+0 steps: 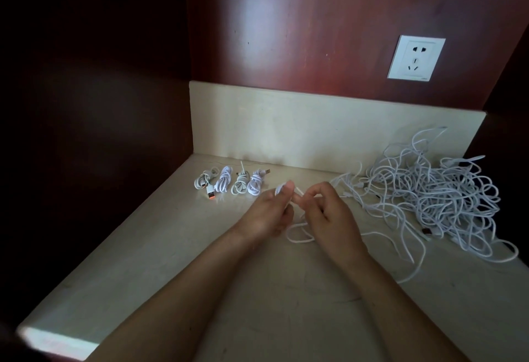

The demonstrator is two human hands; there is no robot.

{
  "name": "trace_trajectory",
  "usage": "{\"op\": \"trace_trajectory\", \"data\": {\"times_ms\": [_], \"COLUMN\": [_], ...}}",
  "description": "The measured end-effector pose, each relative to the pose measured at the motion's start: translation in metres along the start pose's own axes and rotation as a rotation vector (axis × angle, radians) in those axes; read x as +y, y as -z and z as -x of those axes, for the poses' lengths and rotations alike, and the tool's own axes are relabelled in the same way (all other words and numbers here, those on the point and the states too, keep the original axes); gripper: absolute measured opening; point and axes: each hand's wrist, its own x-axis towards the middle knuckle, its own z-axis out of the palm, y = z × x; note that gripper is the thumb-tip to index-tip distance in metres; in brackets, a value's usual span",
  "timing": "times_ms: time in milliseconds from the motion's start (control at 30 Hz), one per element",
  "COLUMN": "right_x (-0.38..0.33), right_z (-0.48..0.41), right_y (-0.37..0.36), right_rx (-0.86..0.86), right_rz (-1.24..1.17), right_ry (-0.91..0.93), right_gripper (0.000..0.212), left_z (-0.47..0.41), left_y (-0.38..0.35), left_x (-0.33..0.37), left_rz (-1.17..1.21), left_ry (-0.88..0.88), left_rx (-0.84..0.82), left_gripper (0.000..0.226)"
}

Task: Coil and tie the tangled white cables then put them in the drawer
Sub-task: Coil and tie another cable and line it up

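The surface [160, 250] is walled at back and left and open toward its near edge, with four tied coils [229, 184] back-left and the tangled pile [446, 195] on the right. At centre the left hand [270, 212] and right hand [329, 212] both pinch one white cable [297, 237], which runs left-right between them with its slack looping below.

Left hand [270, 212] hides most of its cable [299, 242]; strands of the tangled pile [435, 198] cannot be told apart.

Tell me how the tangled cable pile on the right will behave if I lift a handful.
Probably floppy: the tangled pile lies in loose loops, like the cable drooping below the left hand and right hand. Likely to drag neighbours along, since strands interlock. Unlikely to roll; it sprawls on the countertop.
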Motion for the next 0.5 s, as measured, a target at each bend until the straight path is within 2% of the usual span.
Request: {"op": "trace_trajectory", "data": {"times_ms": [67, 167, 300, 400, 500], "right_x": [0.000, -0.001, -0.005, -0.005, -0.004], "right_z": [0.000, 0.002, 0.006, 0.006, 0.007], "right_y": [0.000, -0.001, -0.006, -0.008, -0.008], "right_rx": [0.017, -0.018, -0.110, -0.121, -0.144], "right_rz": [-0.026, -0.044, -0.044, -0.043, -0.004], "right_ry": [-0.011, 0.003, 0.048, 0.103, 0.141], "right_gripper": [0.011, 0.014, 0.014, 0.012, 0.011], "left_z": [-0.002, -0.006, -0.008, -0.008, -0.009], "left_y": [0.002, 0.008, 0.010, 0.008, 0.010], "left_x": [-0.001, -0.003, 0.000, 0.004, 0.009], "left_rz": [-0.042, 0.048, 0.319, 0.612, 0.863], "left_ry": [-0.088, -0.108, -0.051, 0.025, 0.086], "left_rx": [0.091, 0.177, 0.181, 0.155, 0.227], "left_gripper": [0.051, 0.050, 0.051, 0.046, 0.043]}}
